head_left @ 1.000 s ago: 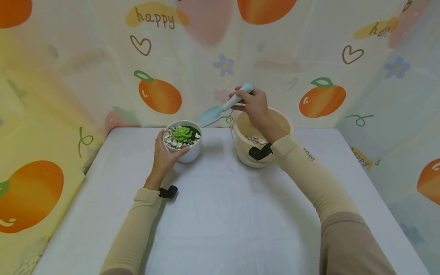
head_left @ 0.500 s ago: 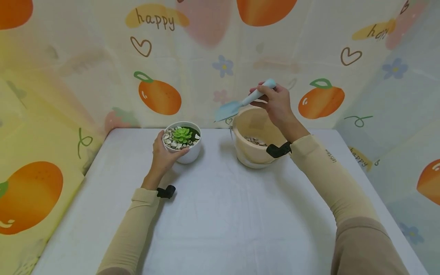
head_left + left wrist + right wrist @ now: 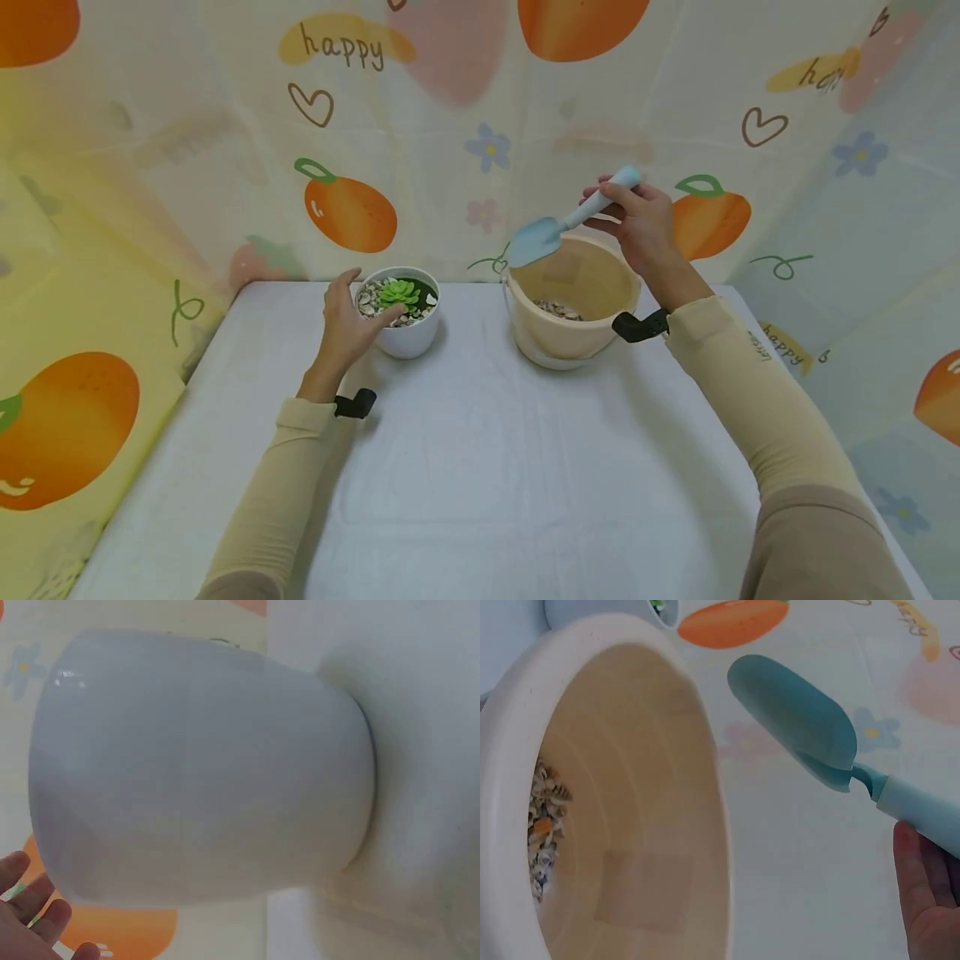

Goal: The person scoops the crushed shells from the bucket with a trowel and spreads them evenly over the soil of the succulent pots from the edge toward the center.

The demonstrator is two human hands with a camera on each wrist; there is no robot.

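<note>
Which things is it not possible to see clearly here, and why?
Left wrist view: plant and stones, hidden by the wall of the white pot; most of the left hand, cut off at the corner.
Right wrist view: tip of the trowel handle, cut off by the right edge.
Head view: near floor of the bucket, hidden by its front wall; print on the right sleeve, too small to read.
</note>
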